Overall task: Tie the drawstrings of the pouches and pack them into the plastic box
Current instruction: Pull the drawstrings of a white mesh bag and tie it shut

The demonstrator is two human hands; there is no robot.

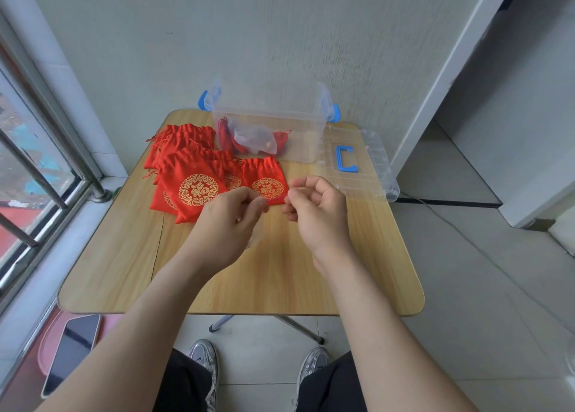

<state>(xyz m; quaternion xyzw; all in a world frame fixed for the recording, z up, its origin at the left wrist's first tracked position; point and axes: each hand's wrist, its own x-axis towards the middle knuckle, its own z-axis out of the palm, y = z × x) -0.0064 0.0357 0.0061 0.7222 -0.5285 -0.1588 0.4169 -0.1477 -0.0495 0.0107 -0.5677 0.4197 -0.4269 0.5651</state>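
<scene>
The wooden surface (280, 281) is occupied at its far edge by the clear plastic box (306, 125), in which a few pouches are contained. Red pouches (193, 178) are piled just left of it. Above the surface, the left hand (230, 217) and right hand (319, 208) are raised, and a thin drawstring (275, 199) is pinched between their curled fingers (249, 200).

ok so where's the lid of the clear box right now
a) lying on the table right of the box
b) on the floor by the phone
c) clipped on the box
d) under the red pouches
a, since the clear lid with its blue handle lies on the table just to the right of the open box.
</scene>
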